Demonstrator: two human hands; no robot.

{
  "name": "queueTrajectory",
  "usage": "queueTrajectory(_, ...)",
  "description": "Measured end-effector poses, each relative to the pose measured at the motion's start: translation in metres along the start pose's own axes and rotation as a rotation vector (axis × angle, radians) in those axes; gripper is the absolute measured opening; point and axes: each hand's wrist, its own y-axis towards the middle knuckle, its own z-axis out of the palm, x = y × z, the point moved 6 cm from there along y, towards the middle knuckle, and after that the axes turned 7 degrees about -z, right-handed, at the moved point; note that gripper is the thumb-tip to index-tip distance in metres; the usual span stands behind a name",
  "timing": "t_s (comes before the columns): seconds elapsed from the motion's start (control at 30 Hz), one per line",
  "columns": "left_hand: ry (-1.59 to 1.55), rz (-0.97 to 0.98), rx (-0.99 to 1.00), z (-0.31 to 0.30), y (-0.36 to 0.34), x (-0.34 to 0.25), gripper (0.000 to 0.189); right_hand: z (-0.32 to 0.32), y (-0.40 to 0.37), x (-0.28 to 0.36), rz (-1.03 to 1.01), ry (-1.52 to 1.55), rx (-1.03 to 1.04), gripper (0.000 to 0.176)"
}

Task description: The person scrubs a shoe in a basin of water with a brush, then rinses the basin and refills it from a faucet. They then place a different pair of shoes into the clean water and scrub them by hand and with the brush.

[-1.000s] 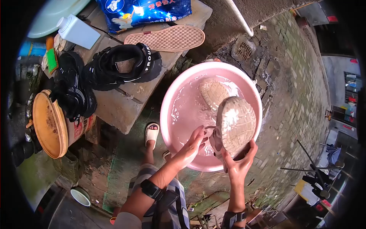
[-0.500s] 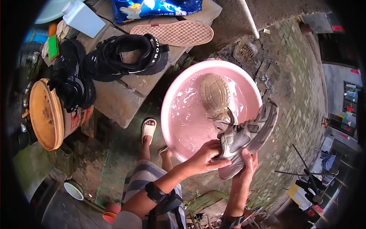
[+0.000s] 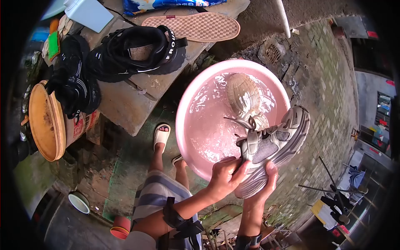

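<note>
A wet grey sneaker [image 3: 266, 151] is gripped in both hands over the near right rim of a pink basin [image 3: 180, 137]. My left hand [image 3: 226, 178] is closed at its heel end, the thumb lying along the side. From below, my right hand [image 3: 263, 183] clasps the sole near the heel, fingers partly hidden behind the shoe. The laces dangle loose over the water. Inside the basin a second pale shoe [image 3: 243, 95] lies sole up, partly under water.
On a stone slab [image 3: 129, 110] at left rest a black sneaker [image 3: 133, 52], a woven insole [image 3: 196, 27], a light blue bottle [image 3: 88, 14] and a blue packet [image 3: 175, 5]. Another black shoe [image 3: 75, 77] lies by a yellow-lidded bucket [image 3: 41, 121]. A drain [image 3: 273, 54] is behind the basin.
The held sneaker has tilted a little, with its toe shifted slightly right and up. My left hand's thumb has moved up along the shoe's side. The view has shifted slightly.
</note>
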Motion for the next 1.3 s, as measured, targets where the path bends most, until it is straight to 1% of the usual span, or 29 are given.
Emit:
queueTrajectory(0.03, 0.001, -0.001, -0.003, 0.0, -0.001, 0.003, 0.029, 0.003, -0.003, 0.001, 0.003, -0.001, 0.002, 0.028)
queueTrajectory(0.1, -0.137, -0.462, 0.065, 0.005, -0.006, 0.033, 0.043, 0.021, -0.013, 0.015, -0.113, -0.123, 0.049, 0.043)
queueTrajectory(0.13, -0.181, -0.469, 0.054, 0.006, -0.005, 0.034, 0.053, 0.017, -0.012, 0.014, -0.109, -0.129, 0.092, 0.048)
queueTrajectory(0.17, -0.18, -0.471, 0.053, 0.007, -0.005, 0.034, 0.053, 0.016, -0.01, 0.013, -0.107, -0.129, 0.092, 0.048)
queueTrajectory(0.23, -0.254, -0.627, 0.071, 0.009, -0.01, 0.046, 0.054, 0.017, -0.008, 0.014, -0.157, -0.187, 0.142, 0.051)
queueTrajectory(0.27, -0.244, -0.573, 0.133, 0.009, -0.007, 0.045, 0.056, 0.009, -0.004, 0.009, -0.097, -0.199, 0.157, 0.057)
queueTrajectory(0.3, -0.243, -0.571, 0.133, 0.005, -0.005, 0.046, 0.056, 0.004, -0.001, 0.009, -0.098, -0.197, 0.158, 0.057)
queueTrajectory(0.33, -0.24, -0.74, 0.232, 0.007, -0.006, 0.055, 0.052, 0.003, 0.0, 0.01, -0.106, -0.213, 0.223, 0.06)
queueTrajectory(0.37, -0.235, -0.908, 0.332, 0.007, -0.008, 0.059, 0.057, 0.0, 0.001, 0.009, -0.113, -0.228, 0.286, 0.063)
queueTrajectory(0.4, -0.37, -0.862, 0.35, 0.006, -0.003, 0.055, 0.059, -0.006, 0.002, 0.007, -0.117, -0.27, 0.326, 0.074)
queueTrajectory(0.43, -0.505, -0.81, 0.366, 0.005, 0.002, 0.05, 0.069, -0.01, 0.002, 0.009, -0.12, -0.269, 0.327, 0.074)
queueTrajectory(0.5, -0.93, -0.907, 0.432, 0.01, 0.007, 0.044, 0.058, -0.006, -0.002, 0.017, -0.195, -0.539, 0.417, 0.088)
queueTrajectory(0.53, -0.944, -0.865, 0.374, 0.004, 0.009, 0.04, 0.049, -0.014, 0.002, 0.012, -0.23, -0.617, 0.469, 0.099)
queueTrajectory(0.57, -0.94, -0.864, 0.378, 0.002, 0.007, 0.039, 0.049, -0.022, 0.007, 0.007, -0.232, -0.613, 0.465, 0.099)
queueTrajectory(0.63, -0.964, -0.847, 0.29, -0.004, 0.005, 0.039, 0.035, -0.023, 0.008, 0.002, -0.374, -0.732, 0.615, 0.097)
queueTrajectory(0.67, -1.035, -0.862, 0.25, -0.004, 0.004, 0.039, 0.03, -0.012, 0.005, 0.01, -0.384, -0.742, 0.623, 0.094)
queueTrajectory(0.7, -1.03, -0.862, 0.248, -0.006, 0.004, 0.044, 0.03, -0.011, 0.007, 0.01, -0.382, -0.738, 0.623, 0.094)
queueTrajectory(0.77, -0.851, -0.844, 0.292, -0.013, 0.005, 0.057, 0.029, -0.006, 0.008, 0.007, -0.476, -0.901, 0.715, 0.092)
queueTrajectory(0.83, -0.909, -0.908, 0.208, -0.016, 0.004, 0.067, 0.025, 0.003, 0.014, 0.0, -0.559, -0.965, 0.772, 0.088)
queueTrajectory(0.9, -0.846, -0.914, 0.178, -0.029, -0.001, 0.106, 0.028, 0.01, 0.021, -0.011, -0.536, -1.008, 0.762, 0.087)
queueTrajectory(0.93, -0.79, -0.986, 0.152, -0.035, -0.002, 0.122, 0.038, 0.014, 0.024, -0.015, -0.535, -1.003, 0.759, 0.087)
queueTrajectory(1.0, -0.702, -0.923, 0.14, -0.046, 0.001, 0.109, 0.043, 0.026, 0.029, -0.025, -0.632, -1.197, 0.791, 0.089)
queueTrajectory(1.03, -0.623, -0.87, 0.127, -0.05, 0.0, 0.105, 0.049, 0.03, 0.031, -0.031, -0.624, -1.194, 0.783, 0.089)
queueTrajectory(1.07, -0.43, -0.764, 0.197, -0.05, -0.002, 0.105, 0.061, 0.034, 0.032, -0.039, -0.607, -1.238, 0.789, 0.091)
queueTrajectory(1.1, -0.424, -0.766, 0.202, -0.05, -0.005, 0.103, 0.061, 0.038, 0.034, -0.047, -0.595, -1.28, 0.797, 0.093)
queueTrajectory(1.17, -0.031, -0.522, 0.136, -0.066, -0.005, 0.084, 0.063, 0.044, 0.038, -0.062, -0.557, -1.337, 0.78, 0.093)
queueTrajectory(1.2, 0.127, -0.245, 0.145, -0.076, 0.001, 0.073, 0.075, 0.046, 0.04, -0.068, -0.58, -1.409, 0.776, 0.093)
queueTrajectory(1.23, 0.138, -0.243, 0.155, -0.077, 0.003, 0.072, 0.075, 0.046, 0.042, -0.073, -0.6, -1.482, 0.769, 0.093)
queueTrajectory(1.3, 0.722, 0.034, 0.233, -0.063, 0.028, 0.019, 0.085, 0.043, 0.047, -0.084, -0.613, -1.507, 0.75, 0.092)
